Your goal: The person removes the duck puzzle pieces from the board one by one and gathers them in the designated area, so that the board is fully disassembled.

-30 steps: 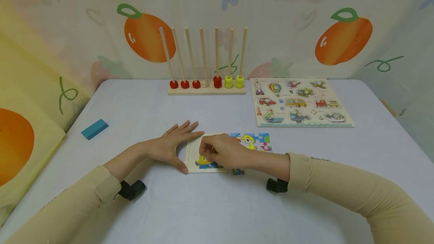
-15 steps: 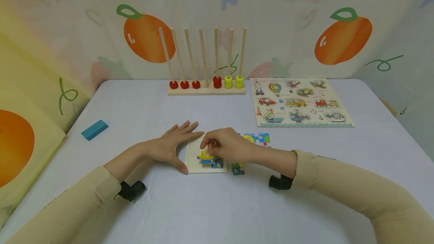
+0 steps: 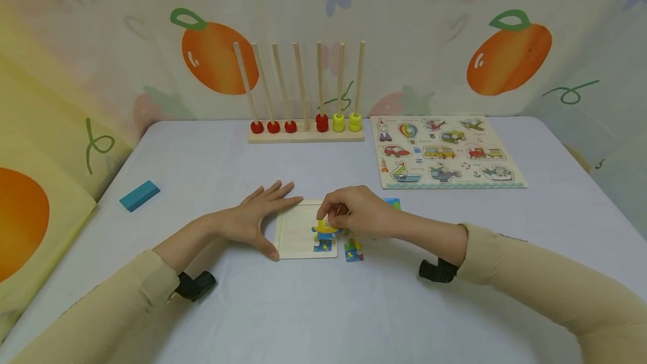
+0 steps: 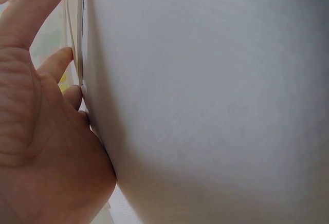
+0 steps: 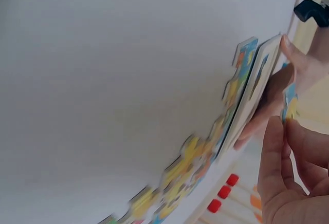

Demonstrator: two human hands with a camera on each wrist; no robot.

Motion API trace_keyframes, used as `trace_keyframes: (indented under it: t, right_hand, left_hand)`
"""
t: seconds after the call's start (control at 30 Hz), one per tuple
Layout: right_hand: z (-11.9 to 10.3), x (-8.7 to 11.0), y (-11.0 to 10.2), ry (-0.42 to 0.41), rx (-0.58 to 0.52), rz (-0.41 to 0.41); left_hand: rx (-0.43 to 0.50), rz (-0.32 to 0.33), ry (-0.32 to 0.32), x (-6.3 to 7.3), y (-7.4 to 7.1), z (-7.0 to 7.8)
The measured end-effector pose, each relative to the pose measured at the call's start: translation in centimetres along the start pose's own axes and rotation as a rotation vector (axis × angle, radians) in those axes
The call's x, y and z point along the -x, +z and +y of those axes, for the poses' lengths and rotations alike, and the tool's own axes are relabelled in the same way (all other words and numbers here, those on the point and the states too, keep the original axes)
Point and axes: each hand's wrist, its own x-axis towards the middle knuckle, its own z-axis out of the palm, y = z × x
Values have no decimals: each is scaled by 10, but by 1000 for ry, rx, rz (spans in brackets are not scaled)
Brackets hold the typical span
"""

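Note:
My left hand (image 3: pixel 247 221) lies with fingers spread along the left side of a shallow wooden puzzle tray (image 3: pixel 295 226), thumb and a fingertip touching its edge. Over the tray's right part, my right hand (image 3: pixel 361 212) pinches a yellow-and-blue jigsaw piece (image 3: pixel 325 229) between thumb and fingers. In the right wrist view this held jigsaw piece (image 5: pixel 290 103) stands on edge, apart from the tray. One blue jigsaw piece (image 3: pixel 322 246) lies in the tray's lower right corner. Several loose jigsaw pieces (image 5: pixel 177 175) lie right of the tray, mostly hidden by my right hand in the head view.
At the back stands a wooden bead rack (image 3: pixel 305 137) with upright rods and red and yellow beads. A vehicle peg puzzle board (image 3: pixel 450 153) lies at the back right. Far to the left is a blue block (image 3: pixel 140 195). A patterned cloth hangs behind the table.
My right hand has lifted the yellow-and-blue jigsaw piece and carried it to the right over the tray. My left hand has stayed at the tray's left edge.

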Motion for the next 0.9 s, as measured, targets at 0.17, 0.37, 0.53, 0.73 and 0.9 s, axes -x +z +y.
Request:
trace_keyframes:
  t: [0.17, 0.37, 0.53, 0.73, 0.9]
  right_hand:
    - [7, 10, -8, 9, 0, 6]
    - [17, 22, -15, 25, -8, 7]
    - [26, 32, -19, 41, -21, 9]
    - [39, 44, -20, 33, -20, 1]
    - [46, 53, -22, 56, 7, -9]
  left_hand:
    - [-5, 1, -2, 0, 0, 0]
    - [-5, 7, 4, 1, 1, 0]
    - [-5, 7, 2, 1, 0, 0]
    - [-8, 5, -2, 1, 1, 0]
    - [2, 5, -5, 1, 0, 1]
